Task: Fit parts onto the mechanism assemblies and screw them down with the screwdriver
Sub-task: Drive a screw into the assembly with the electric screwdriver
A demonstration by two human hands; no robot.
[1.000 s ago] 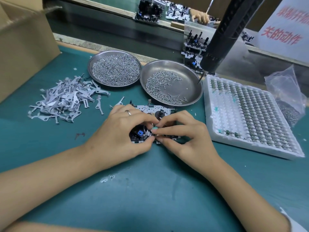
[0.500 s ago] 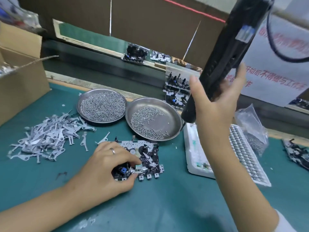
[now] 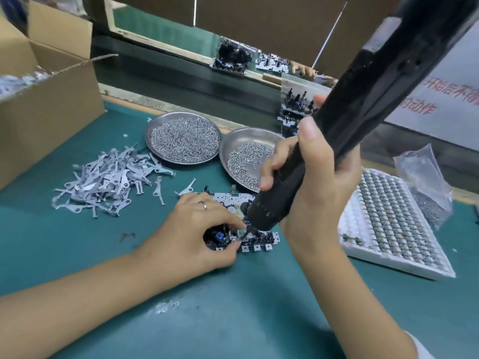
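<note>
A cardboard box [image 3: 46,99] stands at the bench's [image 3: 233,320] far left corner, with a heap of grey metal levers [image 3: 108,180] beside it. Two steel dishes of screws [image 3: 182,138] [image 3: 246,156] sit toward the far edge. Mid-bench, the left hand [image 3: 197,234] pinches the mechanism assembly [image 3: 248,237] flat. The right hand [image 3: 308,193] grips the black screwdriver [image 3: 350,120], its tip on the assembly. A white parts tray [image 3: 388,224] lies near the right edge.

The surface [image 3: 233,320] carries a teal mat. A dark conveyor belt [image 3: 160,73] runs behind it. Brown panels [image 3: 259,19] form the backdrop.
</note>
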